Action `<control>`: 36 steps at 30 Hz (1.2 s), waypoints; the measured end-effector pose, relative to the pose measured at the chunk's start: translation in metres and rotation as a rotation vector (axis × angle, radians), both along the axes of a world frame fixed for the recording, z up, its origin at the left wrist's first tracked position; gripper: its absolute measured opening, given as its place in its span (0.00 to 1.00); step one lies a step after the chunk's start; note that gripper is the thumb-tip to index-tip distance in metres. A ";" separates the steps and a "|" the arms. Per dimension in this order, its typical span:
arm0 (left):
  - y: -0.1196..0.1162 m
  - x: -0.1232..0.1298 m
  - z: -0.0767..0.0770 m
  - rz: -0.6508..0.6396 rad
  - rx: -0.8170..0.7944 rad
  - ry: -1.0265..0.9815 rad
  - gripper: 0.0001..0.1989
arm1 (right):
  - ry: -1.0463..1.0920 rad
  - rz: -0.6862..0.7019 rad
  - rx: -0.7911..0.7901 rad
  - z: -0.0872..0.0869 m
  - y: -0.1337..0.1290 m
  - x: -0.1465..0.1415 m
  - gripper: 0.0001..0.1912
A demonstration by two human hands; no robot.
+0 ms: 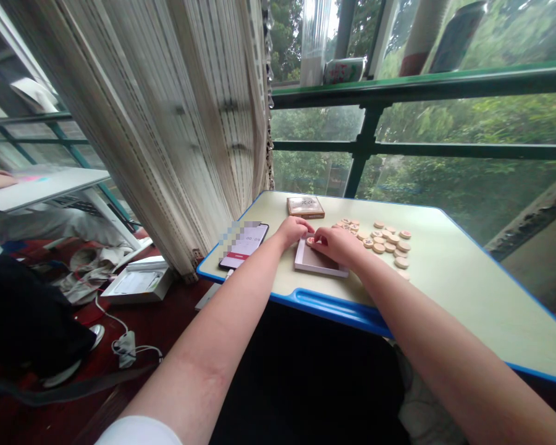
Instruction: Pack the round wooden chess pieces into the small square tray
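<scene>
Pale striped curtain beside green-framed windows, daylit trees outside, dark red floor.

The phone shows digits starting "00"; other lettering is too small to read.

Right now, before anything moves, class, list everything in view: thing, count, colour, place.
Shallow box: one, white, near table edge
Round pieces: many, overlapping, pale wood; mostly right of box, one inside
Flat case: one, brown, table's far side
Phone: one, black-edged, table's left
Table: one, pale, blue-rimmed, in front
Curtain: cream, behind left
Cans: two, colours blurred, on green rail
White table: one, far left
Open carton: one, white, floor
Other person's trousers: black, left
Left hand: one, bare, box's far-left corner
Right hand: one, bare, over box
</scene>
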State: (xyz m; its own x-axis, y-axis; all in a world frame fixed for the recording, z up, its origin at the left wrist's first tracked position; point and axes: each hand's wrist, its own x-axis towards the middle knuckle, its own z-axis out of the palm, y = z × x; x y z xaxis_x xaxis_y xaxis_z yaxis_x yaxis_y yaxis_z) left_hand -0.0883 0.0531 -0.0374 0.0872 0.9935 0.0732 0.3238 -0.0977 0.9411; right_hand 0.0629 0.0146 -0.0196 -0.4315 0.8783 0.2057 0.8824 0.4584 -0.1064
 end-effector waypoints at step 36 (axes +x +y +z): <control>0.005 -0.002 -0.006 -0.060 0.014 -0.050 0.16 | 0.033 0.051 -0.073 0.001 -0.001 0.002 0.17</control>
State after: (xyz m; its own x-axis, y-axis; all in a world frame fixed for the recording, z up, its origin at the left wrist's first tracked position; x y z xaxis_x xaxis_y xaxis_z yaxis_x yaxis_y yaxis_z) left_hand -0.0904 0.0578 -0.0430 0.1424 0.9854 0.0930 0.2696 -0.1290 0.9543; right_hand 0.0646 0.0135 -0.0182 -0.4698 0.8688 0.1566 0.8536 0.4923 -0.1703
